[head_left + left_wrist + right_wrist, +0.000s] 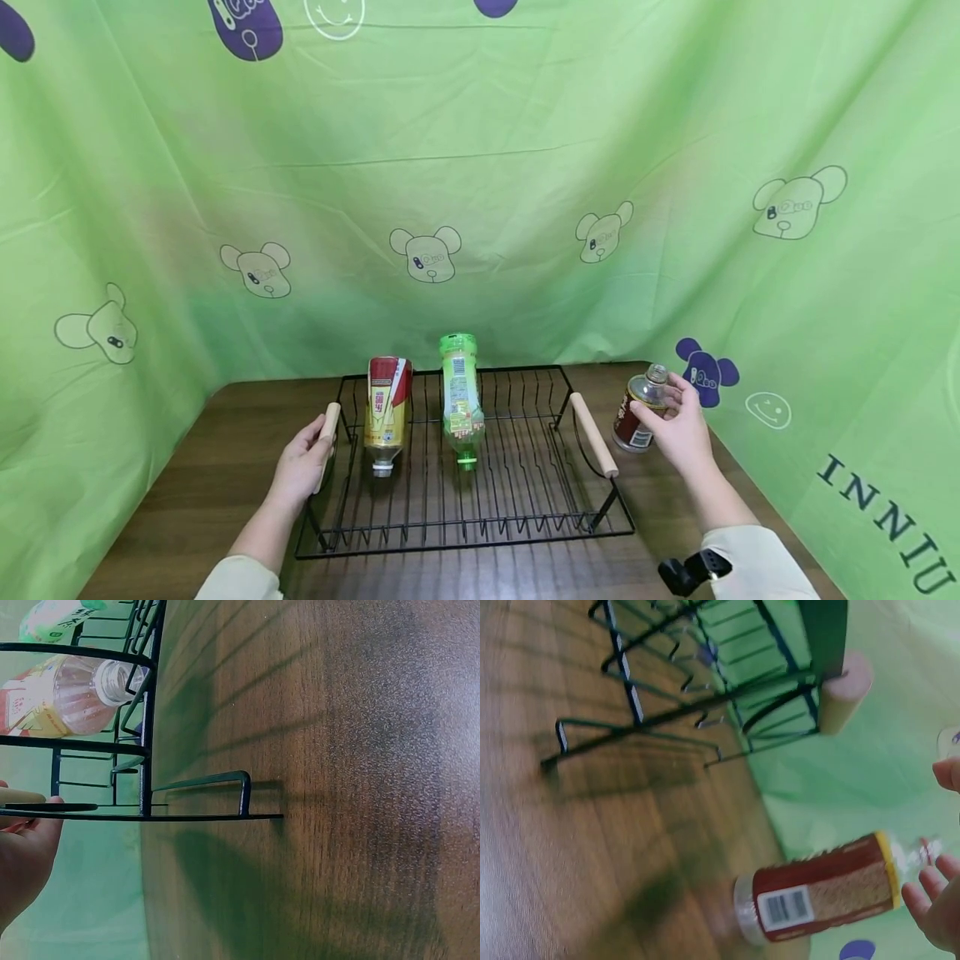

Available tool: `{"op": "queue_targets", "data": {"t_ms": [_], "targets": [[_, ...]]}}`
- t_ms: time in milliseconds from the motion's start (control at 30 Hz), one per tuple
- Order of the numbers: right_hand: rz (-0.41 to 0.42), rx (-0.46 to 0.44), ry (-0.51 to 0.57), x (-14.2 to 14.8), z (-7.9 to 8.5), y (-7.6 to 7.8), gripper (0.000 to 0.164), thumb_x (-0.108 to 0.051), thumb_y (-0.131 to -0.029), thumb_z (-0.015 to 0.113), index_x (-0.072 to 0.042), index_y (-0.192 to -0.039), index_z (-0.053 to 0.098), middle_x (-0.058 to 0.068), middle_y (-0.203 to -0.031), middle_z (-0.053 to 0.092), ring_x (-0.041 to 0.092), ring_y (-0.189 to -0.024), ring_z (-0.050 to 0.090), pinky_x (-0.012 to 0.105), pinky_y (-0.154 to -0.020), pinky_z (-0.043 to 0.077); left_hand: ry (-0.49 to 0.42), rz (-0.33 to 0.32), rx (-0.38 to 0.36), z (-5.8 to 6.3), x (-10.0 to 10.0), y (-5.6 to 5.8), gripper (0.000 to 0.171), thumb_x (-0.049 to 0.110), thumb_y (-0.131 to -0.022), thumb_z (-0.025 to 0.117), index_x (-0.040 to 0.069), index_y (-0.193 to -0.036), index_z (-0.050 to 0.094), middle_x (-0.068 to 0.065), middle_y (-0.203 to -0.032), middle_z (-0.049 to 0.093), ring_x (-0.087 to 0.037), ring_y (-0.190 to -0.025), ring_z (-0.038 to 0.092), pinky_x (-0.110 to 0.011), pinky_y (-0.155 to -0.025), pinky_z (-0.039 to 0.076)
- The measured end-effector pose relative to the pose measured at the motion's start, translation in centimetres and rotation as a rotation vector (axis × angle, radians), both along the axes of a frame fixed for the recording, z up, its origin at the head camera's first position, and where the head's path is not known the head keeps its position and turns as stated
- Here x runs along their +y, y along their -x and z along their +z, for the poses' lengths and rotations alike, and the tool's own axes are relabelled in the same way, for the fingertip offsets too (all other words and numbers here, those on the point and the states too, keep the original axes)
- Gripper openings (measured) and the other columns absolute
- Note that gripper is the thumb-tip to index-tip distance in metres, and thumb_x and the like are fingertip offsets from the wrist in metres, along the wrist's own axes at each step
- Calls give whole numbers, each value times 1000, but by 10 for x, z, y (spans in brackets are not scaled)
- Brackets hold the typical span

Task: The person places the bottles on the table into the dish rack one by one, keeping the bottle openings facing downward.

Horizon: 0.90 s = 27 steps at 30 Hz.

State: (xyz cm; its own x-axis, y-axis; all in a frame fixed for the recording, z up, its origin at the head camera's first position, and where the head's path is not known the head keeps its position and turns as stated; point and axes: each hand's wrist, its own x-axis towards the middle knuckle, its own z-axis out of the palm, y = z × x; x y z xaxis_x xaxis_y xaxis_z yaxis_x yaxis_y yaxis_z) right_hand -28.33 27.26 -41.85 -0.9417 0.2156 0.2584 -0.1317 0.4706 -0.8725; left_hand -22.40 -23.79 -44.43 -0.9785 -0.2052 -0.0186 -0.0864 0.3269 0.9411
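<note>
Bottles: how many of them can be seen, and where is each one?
3: a red-and-yellow bottle and a green bottle in the black rack, and a dark-labelled bottle upright on the table near the right hand. No others seem hidden.

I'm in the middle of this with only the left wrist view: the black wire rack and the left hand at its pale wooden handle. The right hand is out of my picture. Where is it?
Observer: The right hand is at the upper part of a clear cylindrical bottle with a dark red label.
Operator: Is that bottle inside the black wire rack or outside?
Observer: Outside, beyond the rack's right-hand side, with its mouth up.
Operator: I get only part of the tall green bottle with a printed wrapper. Which way does its cap end point?
Observer: The head view shows its green cap pointing toward the rack's near side.
</note>
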Motion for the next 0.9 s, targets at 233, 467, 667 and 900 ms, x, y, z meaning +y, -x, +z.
{"op": "queue_targets", "data": {"t_ms": [233, 467, 667, 900], "targets": [[-112, -44, -42, 11, -17, 10, 89, -18, -86, 72, 2, -153, 17, 38, -143, 33, 50, -129, 38, 62, -109, 30, -6, 4, 8, -2, 0, 1, 51, 7, -103, 38, -6, -151, 26, -34, -142, 44, -39, -123, 54, -19, -88, 44], [-142, -86, -20, 18, -31, 27, 95, -19, -83, 74, 1, -154, 13, 39, -145, 32, 50, -133, 36, 61, -113, 27, -15, 9, 19, -3, 0, 1, 50, 6, -103, 39, -7, -150, 27, -35, -141, 46, -35, -119, 56, -9, -79, 41], [-128, -107, -28, 19, -40, 36, 98, -14, -81, 76, 0, -154, 12, 37, -145, 33, 49, -133, 37, 61, -113, 27, -22, 11, 33, -2, 0, 1, 50, 6, -103, 39, -9, -149, 28, -36, -140, 45, -34, -119, 56, -10, -80, 42], [-130, -134, -10, 18, -47, 40, 101, -10, -80, 77, -3, -155, 9, 37, -148, 30, 51, -136, 33, 62, -114, 25, -44, 9, 32, -4, -1, 2, 51, 4, -103, 39, -9, -150, 27, -36, -142, 43, -35, -122, 54, -7, -80, 40]]}}
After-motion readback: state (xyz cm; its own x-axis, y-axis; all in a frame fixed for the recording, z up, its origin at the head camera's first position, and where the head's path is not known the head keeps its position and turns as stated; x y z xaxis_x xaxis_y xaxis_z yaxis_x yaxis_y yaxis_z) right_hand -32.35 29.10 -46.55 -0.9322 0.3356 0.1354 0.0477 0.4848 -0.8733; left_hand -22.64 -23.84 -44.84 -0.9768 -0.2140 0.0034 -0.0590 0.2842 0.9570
